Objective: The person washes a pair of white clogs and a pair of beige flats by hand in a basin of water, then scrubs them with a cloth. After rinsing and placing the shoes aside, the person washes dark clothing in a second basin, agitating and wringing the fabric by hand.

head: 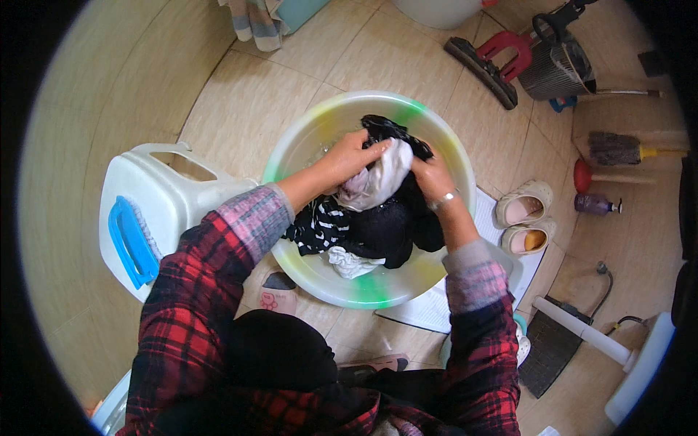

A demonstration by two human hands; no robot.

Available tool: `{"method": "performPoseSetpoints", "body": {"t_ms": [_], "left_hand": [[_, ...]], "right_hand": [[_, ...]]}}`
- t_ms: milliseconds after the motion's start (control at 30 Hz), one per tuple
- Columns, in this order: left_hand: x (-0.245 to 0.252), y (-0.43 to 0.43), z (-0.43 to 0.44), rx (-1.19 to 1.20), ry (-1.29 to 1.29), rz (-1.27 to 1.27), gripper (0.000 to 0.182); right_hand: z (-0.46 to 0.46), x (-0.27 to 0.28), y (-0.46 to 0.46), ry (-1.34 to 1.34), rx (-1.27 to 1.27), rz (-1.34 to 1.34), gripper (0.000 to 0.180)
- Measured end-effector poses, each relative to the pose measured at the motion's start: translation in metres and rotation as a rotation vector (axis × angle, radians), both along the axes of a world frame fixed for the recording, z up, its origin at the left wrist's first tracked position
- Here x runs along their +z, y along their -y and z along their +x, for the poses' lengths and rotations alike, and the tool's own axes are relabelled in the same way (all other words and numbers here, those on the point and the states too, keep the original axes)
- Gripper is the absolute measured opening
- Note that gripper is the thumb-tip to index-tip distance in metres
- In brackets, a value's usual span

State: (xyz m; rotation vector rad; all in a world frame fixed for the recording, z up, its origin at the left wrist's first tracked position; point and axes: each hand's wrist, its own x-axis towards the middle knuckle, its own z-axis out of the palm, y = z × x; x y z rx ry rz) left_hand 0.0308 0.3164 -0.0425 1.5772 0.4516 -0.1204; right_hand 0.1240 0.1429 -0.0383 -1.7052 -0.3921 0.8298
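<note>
A round plastic basin [371,298] with green and yellow patches stands on the floor before me, holding wet laundry. My left hand [355,153] grips a white cloth [395,166], thumb on top, above the heap. My right hand [433,177], with a bracelet at the wrist, holds a black garment [386,128] along the white cloth's right edge; its fingertips are partly hidden. Below both hands lie black clothes [376,231] and a black-and-white patterned piece [319,226]. Another white cloth [351,262] rests at the near side of the heap.
At left, a blue scrubbing brush [131,242] lies on a white plastic stool [158,191]. Cream clogs [524,204] sit right of the basin, by a white mat [414,310]. A squeegee [482,71] and a ribbed bin [551,71] stand at upper right. A white pipe [583,329] runs at lower right.
</note>
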Motion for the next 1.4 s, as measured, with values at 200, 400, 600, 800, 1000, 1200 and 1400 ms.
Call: {"method": "performPoseSetpoints", "body": {"t_ms": [200,400,600,800,1000,1200,1400], "left_hand": [[0.055,-0.021,-0.03,-0.442,0.171,0.306,0.039],[0.046,-0.029,-0.036,-0.656,-0.065,0.852,0.036],[0.024,0.017,-0.058,-0.701,-0.132,1.059,0.088],[-0.01,0.027,-0.06,-0.69,-0.15,1.079,0.077],[-0.027,0.015,-0.026,-0.771,-0.265,1.079,0.058],[-0.065,0.004,-0.017,-0.493,-0.325,0.892,0.059],[-0.071,-0.001,0.009,-0.02,-0.165,0.634,0.06]], "right_hand": [[-0.017,0.058,0.075,0.598,0.575,-0.14,0.05],[-0.029,0.062,0.105,0.591,0.688,-0.233,0.041],[-0.044,0.021,0.067,0.724,0.51,-0.432,0.079],[-0.061,-0.007,0.047,0.718,0.655,-0.773,0.068],[-0.038,-0.024,0.016,0.637,0.752,-0.954,0.045],[-0.021,-0.047,0.002,0.559,0.588,-1.076,0.062],[-0.013,-0.06,0.004,0.614,0.058,-0.721,0.057]]}}
